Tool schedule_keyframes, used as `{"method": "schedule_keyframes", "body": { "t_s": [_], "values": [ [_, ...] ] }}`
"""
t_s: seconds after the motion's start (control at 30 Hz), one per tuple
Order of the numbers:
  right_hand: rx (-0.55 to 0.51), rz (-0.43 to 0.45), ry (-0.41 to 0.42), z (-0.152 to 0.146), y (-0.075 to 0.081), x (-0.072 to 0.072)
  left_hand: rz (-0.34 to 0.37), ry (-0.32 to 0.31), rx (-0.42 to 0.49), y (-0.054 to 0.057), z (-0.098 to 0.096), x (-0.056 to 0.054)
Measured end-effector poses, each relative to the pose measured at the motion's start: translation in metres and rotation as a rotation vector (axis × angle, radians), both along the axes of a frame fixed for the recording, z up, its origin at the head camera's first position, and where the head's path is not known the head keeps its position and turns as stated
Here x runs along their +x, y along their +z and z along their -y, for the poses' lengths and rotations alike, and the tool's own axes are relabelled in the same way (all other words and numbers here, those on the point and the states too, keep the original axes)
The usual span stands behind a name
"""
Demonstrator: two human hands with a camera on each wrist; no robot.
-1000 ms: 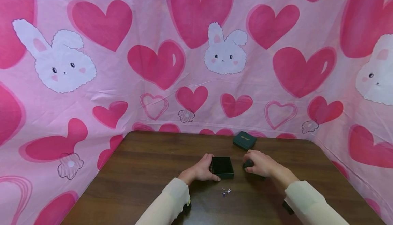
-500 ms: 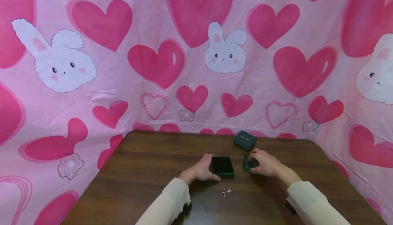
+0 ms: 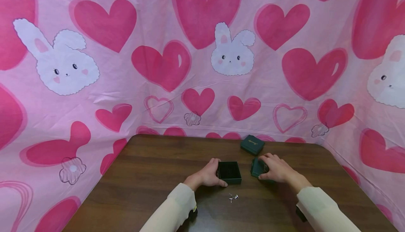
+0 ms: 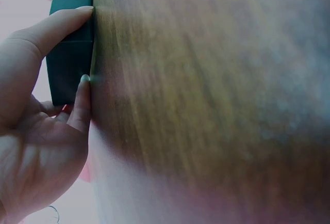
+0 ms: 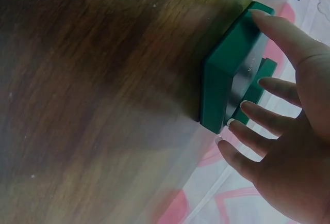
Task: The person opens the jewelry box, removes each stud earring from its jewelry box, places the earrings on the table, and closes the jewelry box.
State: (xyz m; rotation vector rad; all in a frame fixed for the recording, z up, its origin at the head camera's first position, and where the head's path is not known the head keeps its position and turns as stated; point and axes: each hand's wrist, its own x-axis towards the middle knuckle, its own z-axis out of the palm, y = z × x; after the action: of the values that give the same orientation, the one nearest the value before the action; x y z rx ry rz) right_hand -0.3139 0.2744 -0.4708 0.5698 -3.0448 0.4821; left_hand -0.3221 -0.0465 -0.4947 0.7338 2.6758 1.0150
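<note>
A small dark green jewelry box base (image 3: 234, 181) stands on the table with its dark inside facing up. My left hand (image 3: 207, 174) grips it at the left side; in the left wrist view the thumb lies across one wall (image 4: 69, 74) with fingertips near its lower edge. To the right lies a green box lid (image 3: 257, 168). Over it is my right hand (image 3: 278, 170), its fingers spread and its thumb tip at the lid's edge (image 5: 227, 69) in the right wrist view. Part of the lid is covered by the hand. Small silver stud earrings (image 3: 236, 197) lie in front of the base.
Farther back sits a second green box (image 3: 252, 145) with gold lettering, near the back edge of the brown wooden table (image 3: 158, 168). Pink cloth (image 3: 202, 77) printed with hearts and rabbits hangs behind and along the sides.
My right hand earlier held a dark piece by curled fingers; now the green lid shows beneath it and the fingers have spread. My left hand and the box base have stayed put.
</note>
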Motion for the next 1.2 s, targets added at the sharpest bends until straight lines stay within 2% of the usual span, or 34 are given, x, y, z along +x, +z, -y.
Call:
{"method": "schedule_keyframes", "body": {
  "t_s": [0.77, 1.2],
  "values": [
    [0.001, 0.018, -0.033, -0.0037, -0.004, 0.0004, -0.003, 0.003, -0.002, 0.0002, -0.0009, 0.001],
    [-0.073, 0.007, -0.01, 0.002, -0.0032, 0.0022, 0.006, 0.007, -0.004, 0.0027, -0.0003, 0.0034]
  ]
}}
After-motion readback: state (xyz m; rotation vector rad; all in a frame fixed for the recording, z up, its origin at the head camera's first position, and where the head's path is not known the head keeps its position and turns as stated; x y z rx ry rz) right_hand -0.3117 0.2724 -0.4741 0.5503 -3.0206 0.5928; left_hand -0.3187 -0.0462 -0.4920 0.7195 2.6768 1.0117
